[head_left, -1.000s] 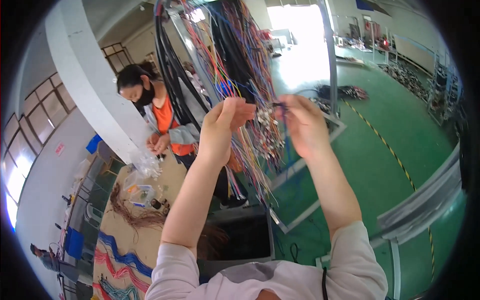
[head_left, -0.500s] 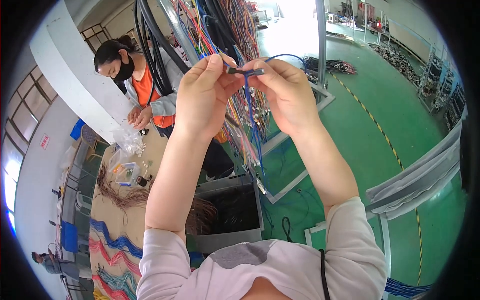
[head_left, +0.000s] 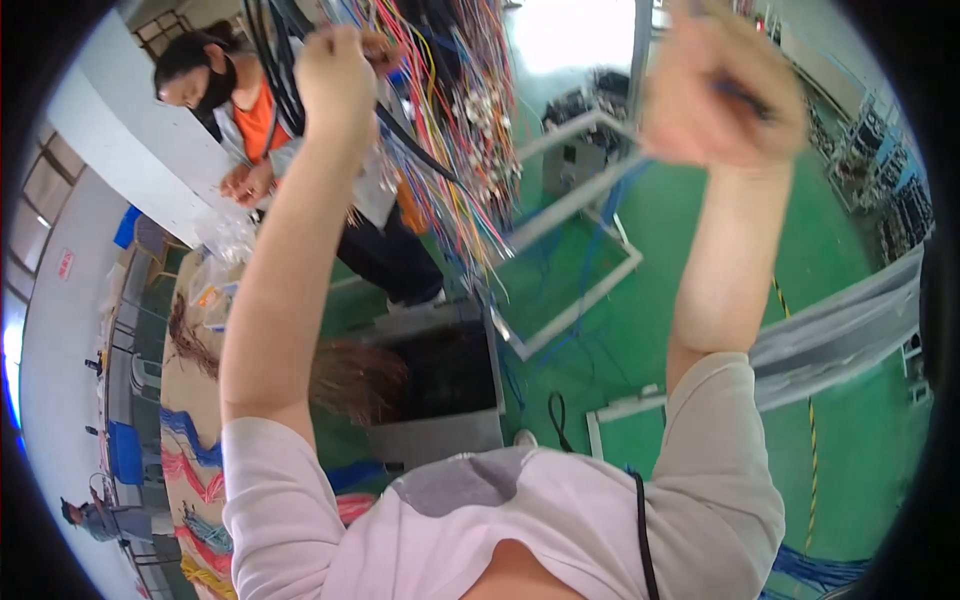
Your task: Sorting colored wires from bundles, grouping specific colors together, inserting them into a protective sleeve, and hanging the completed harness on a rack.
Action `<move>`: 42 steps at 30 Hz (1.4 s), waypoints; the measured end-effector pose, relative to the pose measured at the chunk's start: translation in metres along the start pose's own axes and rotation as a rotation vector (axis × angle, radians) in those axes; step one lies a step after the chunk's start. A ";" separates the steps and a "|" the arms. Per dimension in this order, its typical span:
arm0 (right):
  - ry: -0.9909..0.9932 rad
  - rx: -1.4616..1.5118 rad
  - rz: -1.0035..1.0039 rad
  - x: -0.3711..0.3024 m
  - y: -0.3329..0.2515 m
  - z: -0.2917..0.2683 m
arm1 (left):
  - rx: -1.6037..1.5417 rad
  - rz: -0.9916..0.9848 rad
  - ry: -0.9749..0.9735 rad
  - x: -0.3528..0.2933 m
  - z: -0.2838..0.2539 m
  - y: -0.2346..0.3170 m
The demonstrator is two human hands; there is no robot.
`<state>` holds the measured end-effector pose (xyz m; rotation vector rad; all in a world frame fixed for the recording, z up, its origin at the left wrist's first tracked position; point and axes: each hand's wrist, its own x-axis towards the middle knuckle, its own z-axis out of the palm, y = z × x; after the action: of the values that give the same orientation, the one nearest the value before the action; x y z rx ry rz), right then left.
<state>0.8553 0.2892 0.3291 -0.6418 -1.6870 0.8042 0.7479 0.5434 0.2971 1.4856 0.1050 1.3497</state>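
Note:
My left hand (head_left: 338,85) is raised at the upper left with its fingers curled closed, beside thick black cables (head_left: 272,75) and hanging coloured wires (head_left: 440,90). What it grips, if anything, is hidden. Far out to the right, my right hand (head_left: 722,95) is closed and smeared by motion. A short dark piece (head_left: 742,98) shows blurred in its grip. Thin blue wires (head_left: 600,235) hang beneath, between the hands. White connectors (head_left: 485,115) cluster on the hanging bundle.
At the left, a co-worker in an orange top (head_left: 258,125) bends over their own hands. A table (head_left: 180,375) carries bundled wires. Below stands a dark open bin (head_left: 445,375) with brown wires (head_left: 355,380). A metal frame (head_left: 575,310) rests on the green floor.
My hands have parted from the short dark piece and blue wires they held together. The left moved up and left, the right up and far right. The view has shifted slightly.

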 end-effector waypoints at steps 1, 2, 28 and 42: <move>0.088 0.045 0.107 -0.018 -0.008 0.002 | 0.128 0.068 -0.077 0.003 -0.011 -0.003; 0.231 0.009 0.133 -0.046 0.000 -0.008 | 0.228 -0.041 -0.177 -0.005 -0.010 0.000; 2.260 -1.602 1.224 -0.409 0.064 0.439 | 0.082 -1.235 -1.185 -0.408 -0.230 -0.020; 1.917 -0.892 -0.001 -0.270 0.012 0.385 | 0.121 -1.307 -0.889 -0.497 -0.189 0.070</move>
<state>0.5496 0.0195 0.0948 -1.3270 -0.0892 -0.6799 0.3907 0.3018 -0.0213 1.4917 0.4781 -0.3767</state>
